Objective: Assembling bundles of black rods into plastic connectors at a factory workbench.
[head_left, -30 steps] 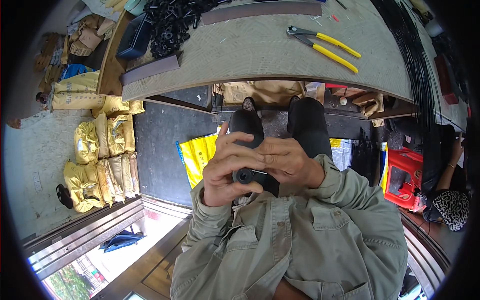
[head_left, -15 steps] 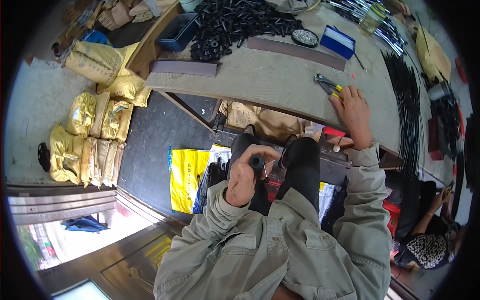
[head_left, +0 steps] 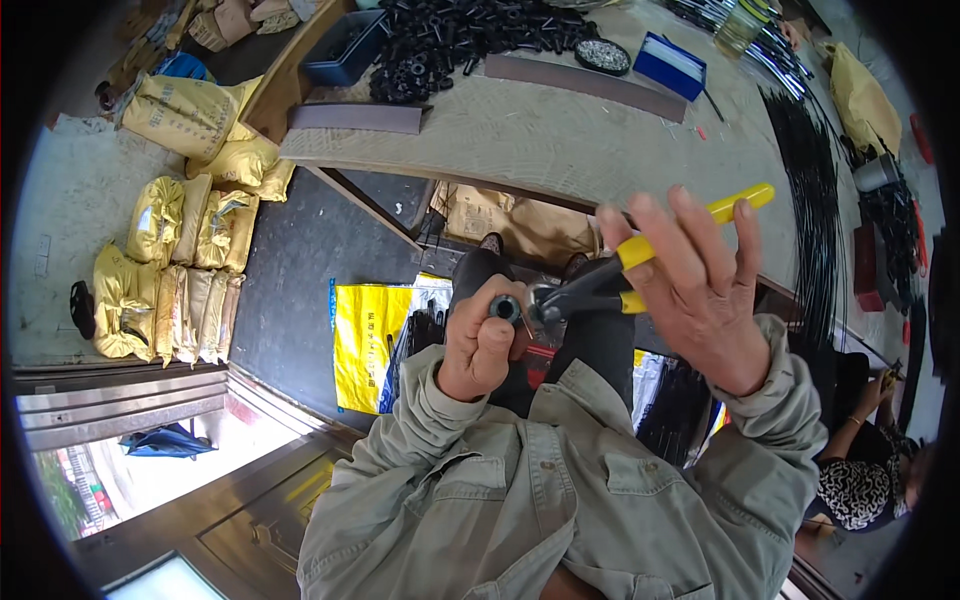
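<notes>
Yellow-handled pliers (head_left: pixel 592 286) right beside a black tube (head_left: pixel 505 308)!

Tube first: it sits in the left hand (head_left: pixel 472 348), above the dark trousers (head_left: pixel 590 352), its round open end turned up toward us. Those fingers curl snugly around it, thumb folded over on the near side. A thin wire (head_left: pixel 529 329) shows just right of the tube, and close by is the head of the pliers; whether the two touch, I cannot tell from here. Across to the right hand (head_left: pixel 705 320), and it has the pliers: fingers fanned out over the upper handle, the lower handle near the palm, the two handles standing apart.

Up ahead, the workbench (head_left: pixel 540 140) carries a big heap of black parts (head_left: pixel 480 38), with a blue tray (head_left: pixel 345 52) on its left, then a round dish (head_left: pixel 602 56) of small pale bits and a blue box (head_left: pixel 670 66) on its right. Long black rods (head_left: pixel 802 165) hang over at the right side. On the floor (head_left: pixel 290 265), left of the legs, lies a yellow bag (head_left: pixel 360 345); farther left, plump yellow sacks (head_left: pixel 158 222). Far right, a co-worker (head_left: pixel 855 492) in a patterned top.
</notes>
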